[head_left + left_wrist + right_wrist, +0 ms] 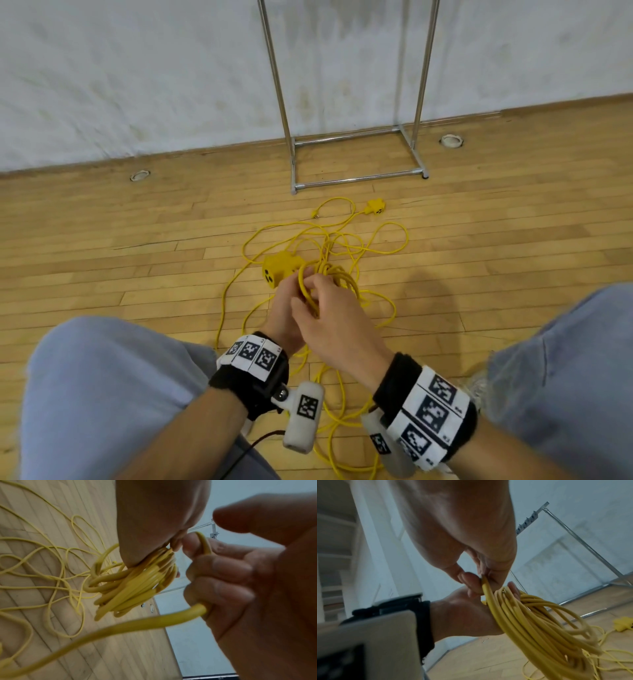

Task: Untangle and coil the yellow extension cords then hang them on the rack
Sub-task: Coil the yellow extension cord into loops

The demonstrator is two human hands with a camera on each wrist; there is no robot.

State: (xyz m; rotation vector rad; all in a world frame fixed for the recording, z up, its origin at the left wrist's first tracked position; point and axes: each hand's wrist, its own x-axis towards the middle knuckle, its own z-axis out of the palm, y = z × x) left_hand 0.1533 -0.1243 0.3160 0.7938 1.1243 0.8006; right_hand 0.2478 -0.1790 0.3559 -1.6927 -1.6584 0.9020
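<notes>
The rack [356, 154] stands at the far side against the wall [137, 68]. Near of it, loose cord [342, 236] sprawls on the floor [102, 246], one socket block [376, 206] just beside the rack's base, another [279, 267] nearer, left of the coil [329, 277] held between both hands, between the knees

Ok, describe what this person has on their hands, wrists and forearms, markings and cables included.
Both hands, left hand and right hand, are bare, without gloves, and the forearms are unsleeved. Each wrist carries a black strap faced with white panels printed with black square fiducial markers. A white, rounded camera housing bearing another marker hangs under the left wrist, trailing a thin dark cable. A similar pale housing sits under the right wrist.
</notes>
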